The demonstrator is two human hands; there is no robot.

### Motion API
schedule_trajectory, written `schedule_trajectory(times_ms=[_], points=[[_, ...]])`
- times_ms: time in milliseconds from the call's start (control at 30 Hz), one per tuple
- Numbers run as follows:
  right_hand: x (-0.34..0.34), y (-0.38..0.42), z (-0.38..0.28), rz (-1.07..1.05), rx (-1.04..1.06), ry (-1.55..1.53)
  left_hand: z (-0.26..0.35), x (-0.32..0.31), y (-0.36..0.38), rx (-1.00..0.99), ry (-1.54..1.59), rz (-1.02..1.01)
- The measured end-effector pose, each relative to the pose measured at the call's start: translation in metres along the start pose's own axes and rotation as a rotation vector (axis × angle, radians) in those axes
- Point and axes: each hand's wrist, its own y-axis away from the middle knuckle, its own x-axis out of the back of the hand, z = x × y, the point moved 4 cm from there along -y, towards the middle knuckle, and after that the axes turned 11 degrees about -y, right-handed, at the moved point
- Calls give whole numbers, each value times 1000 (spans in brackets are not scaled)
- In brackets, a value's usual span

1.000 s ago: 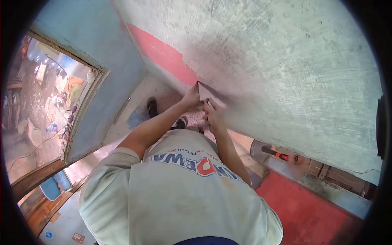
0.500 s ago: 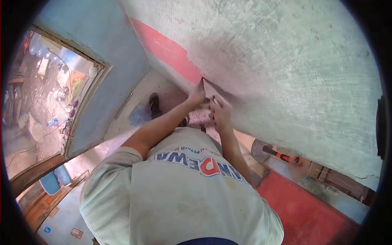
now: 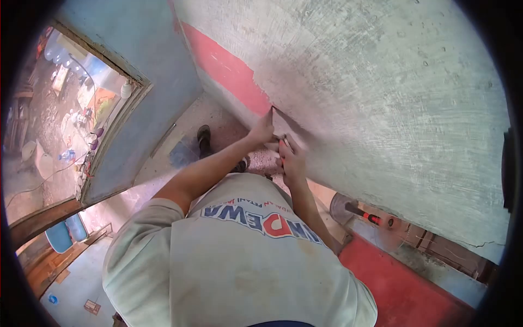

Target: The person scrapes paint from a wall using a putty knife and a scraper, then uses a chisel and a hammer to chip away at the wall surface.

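My right hand (image 3: pixel 293 161) is closed around the red handle of what looks like a broad scraper (image 3: pixel 285 121), its pale, flat blade against the wall. Close beside it, my left hand (image 3: pixel 262 131) grips the blade's left side, with fingertips reaching up to the far corner. The blade's dark edge meets the lower wall by the ragged border of a pink-red painted patch (image 3: pixel 231 71). Around and above the blade, the greenish-white wall (image 3: pixel 403 103) is rough and streaked, with a dark smudge. Fingers cover part of the tool.
A blue wall (image 3: pixel 152 49) meets the worked wall at a corner on the left. Beyond it, a framed opening (image 3: pixel 143 90) shows cluttered ground. My shoe (image 3: pixel 204 133) is on the floor. At lower right are a red surface (image 3: pixel 397 278) and a black-and-red tool (image 3: pixel 370 218).
The view has shifted slightly. Both hands keep the same hold, and the blade stays at nearly the same place by the pink patch's edge.
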Motion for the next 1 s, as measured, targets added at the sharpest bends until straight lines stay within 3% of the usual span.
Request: schedule_trajectory(times_ms=[100, 167, 233, 300, 333, 400, 467, 533, 633, 733, 767, 833, 900, 1000], points=[[7, -1, -6, -34, 28, 35, 5, -18, 12, 17, 120, 91], [5, -19, 1, -22, 8, 92, -10, -11, 3, 255, 472, -62], [0, -39, 9, -17, -24, 170, -12, 14, -10, 180, 328, -233], [4, -15, -7, -44, 91, 304, 3, 9, -1, -3, 9, -111], [6, -1, -15, -55, 143, 371, 11, 3, 4, 22, 93, -90], [40, -18, 0, -140, 675, 678, 25, -10, 14, 66, 264, -42], [43, -26, 8, -154, 765, 841, 11, -18, 15, 93, 243, -44], [21, -34, -4, -106, 406, 871, 5, -10, 8, 210, 309, -128], [11, -33, -5, -91, 308, 812, 4, 1, 4, 249, 398, -173], [31, -6, -1, -90, 669, 746, 33, -4, 20, 174, 515, -51], [39, -12, 8, -50, 697, 744, 40, -2, 24, 200, 518, -53], [26, -29, 1, -52, 432, 801, 34, 2, 18, 304, 463, -142], [20, -37, 4, -44, 304, 786, 13, 11, 6, 407, 368, -247], [13, -36, 5, -50, 476, 723, 7, 7, 7, 322, 303, -187]])
